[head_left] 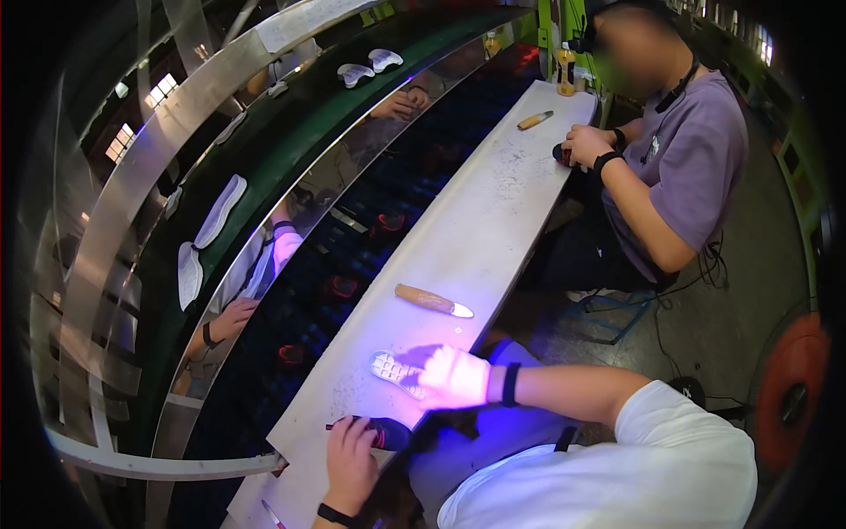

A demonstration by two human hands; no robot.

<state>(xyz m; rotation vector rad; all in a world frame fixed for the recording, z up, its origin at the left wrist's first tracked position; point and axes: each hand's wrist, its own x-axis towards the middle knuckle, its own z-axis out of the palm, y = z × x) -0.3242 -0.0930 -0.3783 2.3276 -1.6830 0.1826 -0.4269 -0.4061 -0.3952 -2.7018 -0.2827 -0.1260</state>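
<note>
My left hand (352, 458), low in the centre of the frame, was partly closed, its fingers curled over the left end of a dark shoe (392, 433) with red trim, which it held at the edge of the white table (493, 201). My right hand (454, 377), just above and to the right, was lit by a violet glare and lay over the right end of a pale sole (388, 364), tread side showing. The glare washed out its fingers, so I could not tell how far it was open or whether it gripped.

A wooden-handled knife (432, 300) lay above the sole, near the middle of the frame. Towards the upper right lay a second knife (534, 121), with a bottle (566, 70) beyond it, and there a co-worker (683, 150) in a purple shirt held another dark shoe (559, 154). At the upper left, white soles (220, 212) lay on a green belt (264, 132).
</note>
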